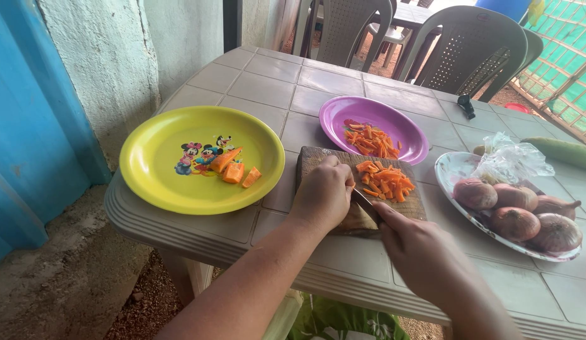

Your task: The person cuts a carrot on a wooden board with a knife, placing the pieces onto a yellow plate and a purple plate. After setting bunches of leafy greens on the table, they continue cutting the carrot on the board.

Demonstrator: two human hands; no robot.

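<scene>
Tiled and pale, the surface (343, 82) carries your work close to its near edge, where your right hand (425, 255) has its fingers closed on a knife (366, 203) and your left hand (322, 194) is curled knuckles-up on the wooden cutting board (359, 220), steadying whatever it hides by the blade. Cut carrot sticks (386, 179) lie pushed to the board's far side, away from the blade. Beyond sit a purple plate (403, 123) of more sticks, a yellow plate (154, 170) with carrot chunks (233, 169), and onions (516, 217) to your right.
</scene>
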